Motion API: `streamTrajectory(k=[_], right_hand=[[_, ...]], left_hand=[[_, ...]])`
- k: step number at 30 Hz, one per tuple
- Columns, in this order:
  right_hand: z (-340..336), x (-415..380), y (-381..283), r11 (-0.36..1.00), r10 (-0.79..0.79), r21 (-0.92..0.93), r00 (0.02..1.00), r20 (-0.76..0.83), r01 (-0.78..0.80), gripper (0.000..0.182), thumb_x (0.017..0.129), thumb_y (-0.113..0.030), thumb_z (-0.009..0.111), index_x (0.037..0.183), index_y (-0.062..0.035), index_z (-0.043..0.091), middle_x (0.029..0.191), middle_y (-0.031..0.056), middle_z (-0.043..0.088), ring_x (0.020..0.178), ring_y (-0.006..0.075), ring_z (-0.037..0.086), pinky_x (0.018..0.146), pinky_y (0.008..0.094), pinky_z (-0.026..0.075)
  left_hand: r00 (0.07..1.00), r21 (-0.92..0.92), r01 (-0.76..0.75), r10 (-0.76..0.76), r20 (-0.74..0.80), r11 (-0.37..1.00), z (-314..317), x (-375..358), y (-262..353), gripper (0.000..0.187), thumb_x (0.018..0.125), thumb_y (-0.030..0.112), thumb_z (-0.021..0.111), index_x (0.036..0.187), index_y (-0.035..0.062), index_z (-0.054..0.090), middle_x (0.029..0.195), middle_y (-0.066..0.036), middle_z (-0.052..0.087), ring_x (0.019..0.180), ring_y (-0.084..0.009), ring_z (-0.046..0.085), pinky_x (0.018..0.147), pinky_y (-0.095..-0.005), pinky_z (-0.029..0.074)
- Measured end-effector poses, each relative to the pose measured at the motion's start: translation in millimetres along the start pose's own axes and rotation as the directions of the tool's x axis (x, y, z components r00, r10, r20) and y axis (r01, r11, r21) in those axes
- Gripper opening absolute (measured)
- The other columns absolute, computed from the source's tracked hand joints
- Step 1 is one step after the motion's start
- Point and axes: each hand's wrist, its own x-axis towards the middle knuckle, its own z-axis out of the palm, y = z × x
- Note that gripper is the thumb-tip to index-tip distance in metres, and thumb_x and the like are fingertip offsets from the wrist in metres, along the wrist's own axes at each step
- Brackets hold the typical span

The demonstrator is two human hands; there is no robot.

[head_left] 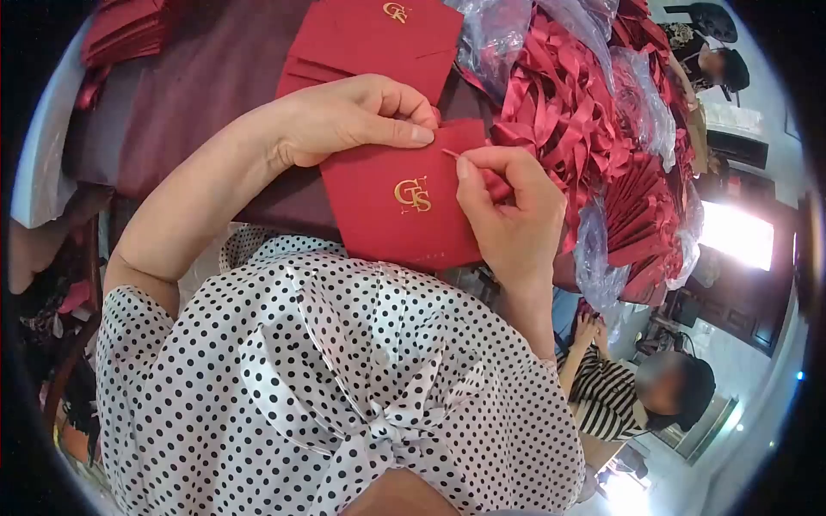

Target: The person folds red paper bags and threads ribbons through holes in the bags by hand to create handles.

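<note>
A flat red paper bag with gold lettering lies in front of me, its lower end near my shirt. My left hand is closed at its top edge, thumb on the front face and the other fingers curled, their tips partly hidden. At the bag's upper right, my right hand pinches a narrow red ribbon between thumb and forefinger. Part of the ribbon is hidden by the right fingers. Just beyond the left hand sits a stack of similar red bags.
A heap of red ribbons in clear plastic lies to the right, above fanned red bags. More red bags are at the far left on the dark red tablecloth. A person in stripes sits at right, another person beyond.
</note>
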Motion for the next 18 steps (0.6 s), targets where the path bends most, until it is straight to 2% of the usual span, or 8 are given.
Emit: streamTrajectory(k=[2, 5, 9, 11, 12, 15, 17, 18], right_hand=[[5.8, 4.0, 3.5, 0.990, -0.128, -0.072, 0.989, -0.081, 0.122, 0.010, 0.079, -0.003, 0.068, 0.086, -0.0036, 0.061, 0.072, 0.0073, 0.060, 0.055, 0.0152, 0.056, 0.052, 0.0285, 0.047], [10.0, 2.2, 7.8, 0.985, -0.159, -0.093, 0.974, -0.159, 0.145, 0.009, 0.078, -0.005, 0.071, 0.083, -0.0010, 0.064, 0.068, 0.0031, 0.062, 0.057, 0.0045, 0.052, 0.054, 0.0209, 0.043], [6.6, 2.4, 6.2, 0.992, -0.094, -0.092, 0.988, -0.123, 0.083, 0.009, 0.078, -0.005, 0.071, 0.082, -0.0009, 0.064, 0.067, 0.0027, 0.061, 0.056, 0.0043, 0.052, 0.053, 0.0206, 0.042], [5.5, 2.7, 7.1, 0.990, -0.116, -0.091, 0.987, -0.114, 0.106, 0.011, 0.077, -0.002, 0.069, 0.081, -0.0033, 0.059, 0.070, 0.0069, 0.059, 0.055, 0.0164, 0.055, 0.052, 0.0286, 0.046], [5.7, 2.8, 7.5, 0.991, -0.113, -0.091, 0.987, -0.116, 0.102, 0.011, 0.077, -0.002, 0.069, 0.081, -0.0033, 0.059, 0.070, 0.0069, 0.059, 0.055, 0.0164, 0.055, 0.052, 0.0286, 0.046], [6.0, 3.8, 9.3, 0.989, -0.138, -0.069, 0.984, -0.110, 0.131, 0.008, 0.078, -0.004, 0.071, 0.082, -0.0012, 0.064, 0.067, 0.0029, 0.061, 0.056, 0.0047, 0.052, 0.052, 0.0210, 0.042], [9.1, 3.9, 9.7, 0.976, -0.189, -0.124, 0.978, -0.094, 0.177, 0.011, 0.077, -0.003, 0.069, 0.080, -0.0036, 0.058, 0.075, 0.0088, 0.061, 0.059, 0.0212, 0.059, 0.054, 0.0312, 0.047], [11.0, 4.0, 10.4, 0.976, -0.189, -0.123, 0.978, -0.092, 0.177, 0.011, 0.077, -0.003, 0.069, 0.080, -0.0036, 0.058, 0.075, 0.0088, 0.061, 0.059, 0.0212, 0.059, 0.054, 0.0312, 0.047]], left_hand=[[1.000, 0.002, -0.024, 0.024, -0.005, 1.000, -1.4, -1.1, 0.3, 0.015, 0.089, 0.020, 0.065, 0.094, 0.0058, 0.062, 0.088, 0.006, 0.060, 0.083, -0.0005, 0.052, 0.076, -0.0169, 0.042], [1.000, 0.000, -0.016, 0.016, -0.013, 1.000, 3.5, 0.0, -0.7, 0.014, 0.089, 0.019, 0.064, 0.093, 0.0055, 0.062, 0.087, 0.006, 0.060, 0.083, -0.0004, 0.052, 0.075, -0.0169, 0.042], [1.000, 0.014, -0.016, 0.016, -0.024, 1.000, 1.7, 0.6, -1.5, 0.014, 0.089, 0.018, 0.065, 0.093, 0.0050, 0.062, 0.087, 0.006, 0.060, 0.082, -0.0005, 0.052, 0.075, -0.0169, 0.042], [0.999, 0.033, -0.017, 0.018, -0.039, 0.999, 2.2, -0.8, -0.4, 0.014, 0.089, 0.018, 0.065, 0.094, 0.0048, 0.062, 0.087, 0.005, 0.060, 0.082, -0.0007, 0.052, 0.074, -0.0170, 0.042], [0.999, 0.032, -0.014, 0.015, -0.036, 0.999, 4.9, -1.7, 1.1, 0.014, 0.089, 0.018, 0.065, 0.094, 0.0048, 0.062, 0.087, 0.005, 0.060, 0.082, -0.0007, 0.052, 0.074, -0.0170, 0.042], [0.994, 0.037, 0.001, 0.003, -0.106, 0.999, 11.5, -1.9, 4.7, 0.011, 0.088, 0.015, 0.064, 0.087, 0.0060, 0.059, 0.081, 0.007, 0.055, 0.076, -0.0003, 0.047, 0.070, -0.0161, 0.038], [0.994, 0.065, -0.022, 0.029, -0.107, 0.998, 11.4, -2.3, 4.4, 0.010, 0.088, 0.014, 0.063, 0.087, 0.0059, 0.058, 0.081, 0.007, 0.055, 0.077, -0.0002, 0.047, 0.069, -0.0161, 0.039], [0.994, 0.063, -0.022, 0.029, -0.109, 0.998, 11.8, -2.7, 3.9, 0.010, 0.088, 0.014, 0.063, 0.087, 0.0059, 0.058, 0.081, 0.007, 0.055, 0.077, -0.0002, 0.047, 0.069, -0.0161, 0.039]])
